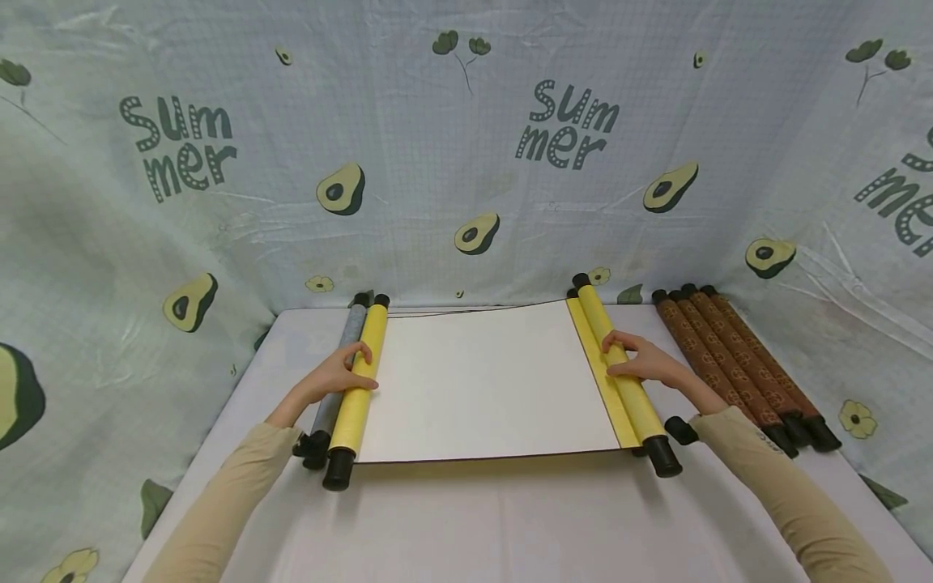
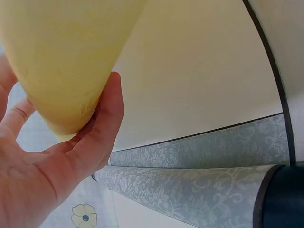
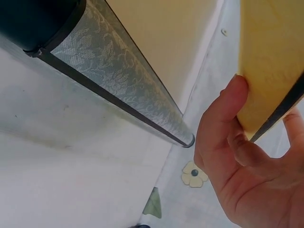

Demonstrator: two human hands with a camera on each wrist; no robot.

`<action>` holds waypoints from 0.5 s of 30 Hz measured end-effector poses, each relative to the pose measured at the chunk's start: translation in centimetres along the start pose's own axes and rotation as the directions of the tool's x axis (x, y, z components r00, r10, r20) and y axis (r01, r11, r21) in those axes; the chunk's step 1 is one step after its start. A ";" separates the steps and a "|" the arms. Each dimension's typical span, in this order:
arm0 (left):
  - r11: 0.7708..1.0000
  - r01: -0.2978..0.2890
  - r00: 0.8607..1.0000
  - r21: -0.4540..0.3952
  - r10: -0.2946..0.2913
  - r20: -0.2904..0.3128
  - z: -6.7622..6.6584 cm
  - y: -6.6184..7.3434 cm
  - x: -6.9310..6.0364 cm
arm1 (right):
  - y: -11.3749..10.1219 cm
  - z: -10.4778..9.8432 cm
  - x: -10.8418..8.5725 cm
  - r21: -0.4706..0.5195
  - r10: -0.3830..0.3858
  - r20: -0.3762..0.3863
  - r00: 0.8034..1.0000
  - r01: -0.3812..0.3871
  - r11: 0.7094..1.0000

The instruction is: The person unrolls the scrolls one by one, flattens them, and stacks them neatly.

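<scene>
A yellow-trimmed scroll (image 1: 484, 385) is held stretched between the two hands, its white sheet filling the space from the left fingers to the right fingers. Its left yellow roller (image 1: 355, 417) is gripped by the left hand (image 1: 337, 374), with thumb and fingers parted and curled round opposite sides. Its right yellow roller (image 1: 640, 409) is gripped likewise by the right hand (image 1: 645, 360), and a yellow border strip (image 1: 601, 376) is shown just inside those fingers. Below the fingers of each hand, a grey floral-patterned scroll (image 2: 190, 187) is seen in the wrist views; its left roller is placed just outside the left fingers, and its right roller (image 3: 123, 78) is largely hidden in the head view by the right hand and the yellow scroll. Well to the right of the right fingers, four brown patterned scrolls (image 1: 729, 364) are laid side by side, rolled up. Everything is set over a white table (image 1: 452, 518), backed beyond the fingertips by an avocado-printed cloth (image 1: 408, 121).
</scene>
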State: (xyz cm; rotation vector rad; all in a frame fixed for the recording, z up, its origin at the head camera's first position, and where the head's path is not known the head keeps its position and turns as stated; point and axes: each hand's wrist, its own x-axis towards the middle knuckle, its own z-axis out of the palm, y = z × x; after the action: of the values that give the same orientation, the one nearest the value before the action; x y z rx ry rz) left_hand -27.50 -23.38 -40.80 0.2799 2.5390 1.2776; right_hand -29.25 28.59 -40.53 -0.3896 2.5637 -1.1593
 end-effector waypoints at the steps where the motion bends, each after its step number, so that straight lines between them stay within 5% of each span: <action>1: 1.000 0.000 1.000 -0.005 0.000 0.005 -0.1 0.0 0.0 | 0.0 -0.1 0.0 0.005 0.002 0.002 1.000 -0.002 1.000; 15: 0.999 0.026 0.997 -0.048 -0.022 0.074 -0.6 0.3 0.0 | 1.3 -0.6 0.0 0.025 0.000 -0.005 1.000 0.000 1.000</action>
State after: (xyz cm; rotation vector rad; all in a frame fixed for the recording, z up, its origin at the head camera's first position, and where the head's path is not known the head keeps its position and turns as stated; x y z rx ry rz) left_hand -27.72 -23.61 -40.19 0.2801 2.4389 1.2942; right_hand -29.66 29.84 -41.11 -0.3813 2.5507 -1.1920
